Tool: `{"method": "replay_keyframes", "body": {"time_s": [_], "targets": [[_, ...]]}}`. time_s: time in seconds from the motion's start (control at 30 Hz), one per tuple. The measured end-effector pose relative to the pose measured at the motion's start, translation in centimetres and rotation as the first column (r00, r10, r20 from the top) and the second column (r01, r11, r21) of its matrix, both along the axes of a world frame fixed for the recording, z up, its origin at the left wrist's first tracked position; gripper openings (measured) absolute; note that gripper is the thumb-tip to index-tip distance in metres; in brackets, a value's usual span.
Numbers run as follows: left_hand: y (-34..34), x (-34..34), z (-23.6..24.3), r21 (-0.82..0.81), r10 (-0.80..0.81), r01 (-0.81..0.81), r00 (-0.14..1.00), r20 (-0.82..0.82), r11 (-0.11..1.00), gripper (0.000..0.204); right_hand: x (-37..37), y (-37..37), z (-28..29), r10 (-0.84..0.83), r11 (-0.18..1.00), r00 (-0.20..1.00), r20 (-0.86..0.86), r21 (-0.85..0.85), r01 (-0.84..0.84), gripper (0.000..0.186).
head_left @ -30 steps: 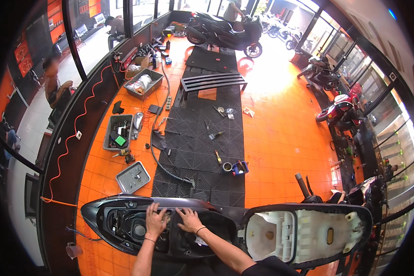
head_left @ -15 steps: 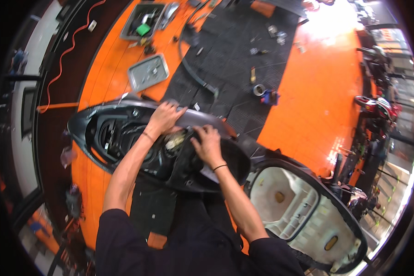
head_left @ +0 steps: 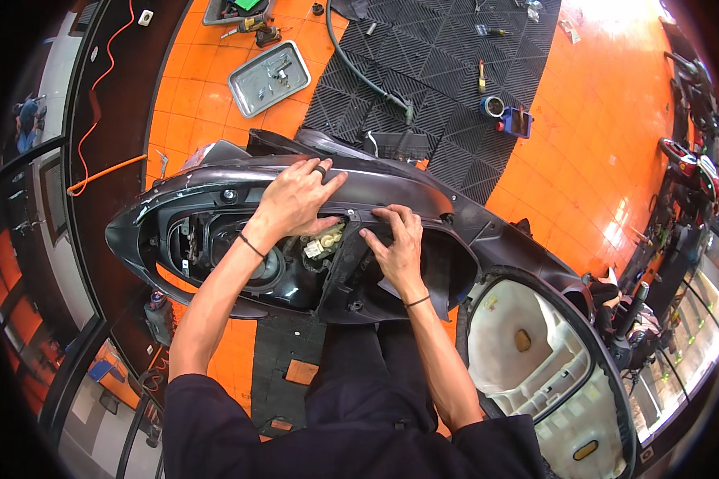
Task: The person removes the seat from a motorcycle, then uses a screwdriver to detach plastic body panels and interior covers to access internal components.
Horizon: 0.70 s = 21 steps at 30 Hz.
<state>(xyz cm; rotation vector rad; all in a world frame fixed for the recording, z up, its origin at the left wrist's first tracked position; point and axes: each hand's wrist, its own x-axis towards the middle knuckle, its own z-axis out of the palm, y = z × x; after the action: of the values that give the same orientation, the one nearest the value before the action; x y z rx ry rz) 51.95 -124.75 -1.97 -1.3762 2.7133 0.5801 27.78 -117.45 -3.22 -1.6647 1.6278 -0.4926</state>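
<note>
A long dark grey scooter body panel (head_left: 383,185) lies crosswise before me, framing a black interior. My left hand (head_left: 295,195) rests over its far rim, fingers stretched along the outer surface and thumb apart on the inner side. Beside that thumb sits a cream-coloured fitting (head_left: 324,242) inside the opening. My right hand (head_left: 399,249) touches the black inner section near a crosspiece (head_left: 345,259), with thumb and fingers spread. Neither hand has a loose part visible in it. At the right, a scooter seat (head_left: 527,359) stands flipped over, showing its whitish underside.
A metal tray (head_left: 242,88) with small parts lies on the orange floor beyond the panel, near a cordless drill (head_left: 256,30). A hose (head_left: 355,70) crosses the black mat (head_left: 447,76). A brush (head_left: 482,76) and blue container (head_left: 518,122) lie farther right.
The view has shifted, with the tray and floor items now nearer the upper edge. Both hands stay on the panel; my right fingers sit closer to its far rim.
</note>
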Motion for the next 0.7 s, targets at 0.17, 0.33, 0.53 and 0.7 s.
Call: {"method": "replay_keyframes", "body": {"time_s": [0.17,0.33,0.53,0.7], "targets": [[-0.2,0.1,0.3,0.025,0.012,-0.012,1.0,0.014,1.0,0.081,0.0,-0.5,-0.3,-0.015,1.0,1.0,0.0,0.006,0.015,0.046],[0.0,0.0,0.4,0.052,0.034,-0.035,0.999,0.035,0.998,0.08,0.1,-0.5,-0.3,-0.046,0.999,0.999,-0.023,-0.01,0.045,0.048],[-0.2,0.0,0.2,0.019,0.032,-0.032,0.999,0.023,0.999,0.077,-0.8,-0.8,-0.8,-0.043,0.999,0.999,-0.026,-0.006,0.043,0.052],[-0.2,-0.4,0.9,0.053,0.045,-0.047,0.998,0.031,0.997,0.076,-2.6,0.2,-2.5,-0.072,0.993,0.995,0.065,-0.092,0.078,0.048]]}}
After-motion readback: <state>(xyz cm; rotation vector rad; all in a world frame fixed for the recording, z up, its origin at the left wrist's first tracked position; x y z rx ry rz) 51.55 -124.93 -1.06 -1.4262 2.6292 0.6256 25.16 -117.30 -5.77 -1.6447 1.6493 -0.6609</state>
